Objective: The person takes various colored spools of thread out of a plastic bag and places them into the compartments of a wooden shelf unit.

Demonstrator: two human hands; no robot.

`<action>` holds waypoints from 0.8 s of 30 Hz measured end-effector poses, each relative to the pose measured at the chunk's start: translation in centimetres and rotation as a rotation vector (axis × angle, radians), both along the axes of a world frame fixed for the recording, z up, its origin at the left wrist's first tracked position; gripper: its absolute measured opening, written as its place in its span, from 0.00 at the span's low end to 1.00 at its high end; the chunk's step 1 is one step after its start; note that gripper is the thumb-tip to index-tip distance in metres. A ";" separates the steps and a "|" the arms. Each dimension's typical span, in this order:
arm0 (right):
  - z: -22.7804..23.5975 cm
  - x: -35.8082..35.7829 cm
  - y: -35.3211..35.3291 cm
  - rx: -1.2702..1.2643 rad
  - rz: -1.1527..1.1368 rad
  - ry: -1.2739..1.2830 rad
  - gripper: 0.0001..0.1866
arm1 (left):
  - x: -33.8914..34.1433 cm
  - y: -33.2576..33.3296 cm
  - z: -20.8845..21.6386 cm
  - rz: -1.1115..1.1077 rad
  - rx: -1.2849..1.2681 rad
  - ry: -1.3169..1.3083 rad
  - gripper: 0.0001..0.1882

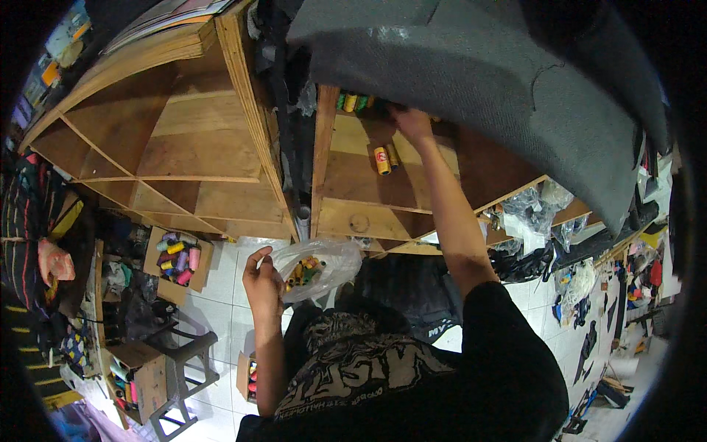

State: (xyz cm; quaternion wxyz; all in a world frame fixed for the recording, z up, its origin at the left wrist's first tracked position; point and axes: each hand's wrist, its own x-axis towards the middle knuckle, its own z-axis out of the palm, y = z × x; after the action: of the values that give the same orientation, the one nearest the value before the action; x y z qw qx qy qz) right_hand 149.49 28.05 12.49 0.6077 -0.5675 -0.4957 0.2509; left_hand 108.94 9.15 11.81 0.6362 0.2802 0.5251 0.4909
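My left hand (pixel 263 283) is closed on the rim of a clear plastic bag (pixel 340 259), held open below the shelf's front edge. Inside the bag lie several small thread spools (pixel 304 271), yellow, green and reddish. My right hand (pixel 412 125) reaches deep into a wooden shelf compartment (pixel 351 171), beside a row of yellow and green spools (pixel 350 102) at its back. Shadow and the dark cover hide its fingertips. Nearer me, a yellow thread spool (pixel 382 160) stands on the compartment's bottom with a darker one touching it.
A grey textured sheet (pixel 471 59) overhangs the compartment from above. Another divided wooden shelf (pixel 199 155) stands at left. On the tiled floor are a box of coloured thread cones (pixel 200 278) and a grey stool (pixel 193 361). Clear plastic bags (pixel 532 210) crowd the right side.
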 end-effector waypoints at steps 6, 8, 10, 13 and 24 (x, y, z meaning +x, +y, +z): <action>-2.6 -1.7 4.3 0.199 -0.184 -0.568 0.29 | -0.2 -0.2 -0.3 0.000 0.001 -0.011 0.08; -2.8 -2.0 4.8 0.296 -0.170 -0.434 0.31 | 0.0 -0.2 -0.3 0.002 0.018 0.003 0.08; -2.5 -3.9 4.5 0.134 -0.430 -0.873 0.32 | -0.5 -0.4 -0.4 0.035 -0.016 -0.012 0.08; -3.8 -2.1 4.6 0.304 -0.465 -0.880 0.31 | -0.4 -0.5 0.0 0.052 -0.030 -0.033 0.09; 3.0 -6.0 -4.9 -0.566 -0.130 -1.146 0.31 | -0.8 0.1 -0.4 0.035 -0.015 -0.054 0.09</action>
State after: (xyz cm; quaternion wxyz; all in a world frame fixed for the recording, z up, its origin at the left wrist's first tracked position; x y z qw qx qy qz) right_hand 143.47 23.13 15.44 0.0871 -0.7787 -0.6212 -0.0084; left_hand 108.15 9.22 11.42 0.6435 0.2529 0.5161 0.5055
